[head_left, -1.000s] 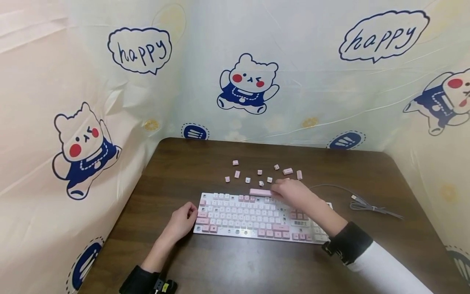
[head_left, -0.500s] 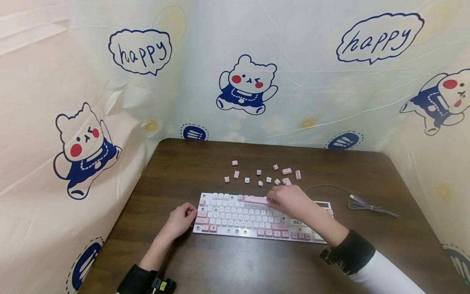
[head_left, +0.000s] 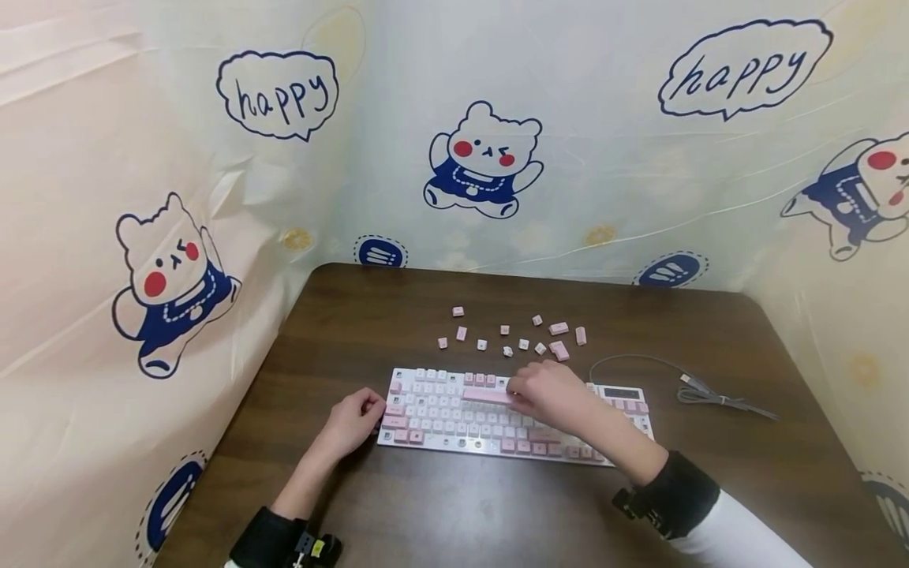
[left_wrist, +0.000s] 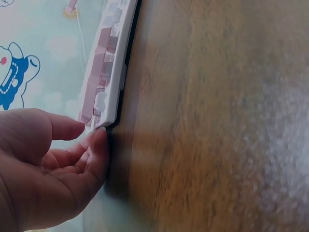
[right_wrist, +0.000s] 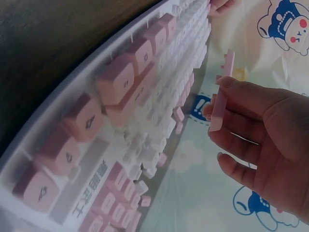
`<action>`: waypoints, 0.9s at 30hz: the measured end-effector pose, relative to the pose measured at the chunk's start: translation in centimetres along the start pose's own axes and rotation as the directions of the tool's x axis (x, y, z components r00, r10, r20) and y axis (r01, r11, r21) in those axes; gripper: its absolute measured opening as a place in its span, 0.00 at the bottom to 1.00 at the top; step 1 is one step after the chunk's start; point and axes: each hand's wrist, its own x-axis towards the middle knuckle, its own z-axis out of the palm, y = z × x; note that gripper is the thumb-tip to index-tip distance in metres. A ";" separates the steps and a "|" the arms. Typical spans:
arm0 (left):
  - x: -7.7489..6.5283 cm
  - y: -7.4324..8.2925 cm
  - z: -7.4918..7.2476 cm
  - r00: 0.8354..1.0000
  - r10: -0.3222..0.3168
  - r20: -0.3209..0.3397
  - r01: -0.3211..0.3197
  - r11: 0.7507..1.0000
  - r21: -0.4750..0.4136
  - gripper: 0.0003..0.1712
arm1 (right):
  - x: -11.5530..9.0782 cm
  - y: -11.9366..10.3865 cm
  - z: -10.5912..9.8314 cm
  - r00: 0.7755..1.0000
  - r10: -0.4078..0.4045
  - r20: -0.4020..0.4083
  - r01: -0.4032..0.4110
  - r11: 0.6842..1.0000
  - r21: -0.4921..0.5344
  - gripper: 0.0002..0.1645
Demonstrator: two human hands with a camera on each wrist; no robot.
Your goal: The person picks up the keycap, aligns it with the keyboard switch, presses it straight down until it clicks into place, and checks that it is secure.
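A white keyboard (head_left: 447, 414) with white and pink keys lies on the brown table. My right hand (head_left: 550, 394) pinches a long pink spacebar keycap (head_left: 486, 396) by its right end, over the upper rows of keys. In the right wrist view the keycap (right_wrist: 220, 111) sits between thumb and fingers, stems showing along one side, raised off the keys. At the keyboard's left end, my left hand (head_left: 352, 424) grips the edge; the left wrist view shows its thumb (left_wrist: 70, 128) close above the corner and a curled finger (left_wrist: 100, 145) against the side.
Several loose pink and white keycaps (head_left: 559, 351) lie scattered on the table (head_left: 469, 513) behind the keyboard. A grey cable (head_left: 720, 398), bundled, lies to the right. A printed curtain (head_left: 604, 181) surrounds the table at the back and sides.
My right hand has carried the spacebar keycap from behind the keyboard toward me and slightly left, over the upper key rows. The left hand stays at the keyboard's left edge.
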 end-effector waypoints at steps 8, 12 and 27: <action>0.0 0.6 -1.0 0.999 0.040 -0.017 -0.040 0.999 -0.003 0.12 | 0.3 -0.7 -0.5 1.000 0.009 0.026 -0.010 0.999 0.034 0.05; -0.7 1.9 -1.2 0.965 0.233 -0.124 -0.224 0.971 0.079 0.10 | 0.5 -1.1 -0.5 0.999 0.006 0.041 -0.007 0.999 0.042 0.05; -1.6 5.7 0.6 0.755 0.649 0.089 -0.656 0.748 0.101 0.21 | 1.3 -3.0 0.1 0.997 -0.069 0.029 0.068 0.997 0.040 0.05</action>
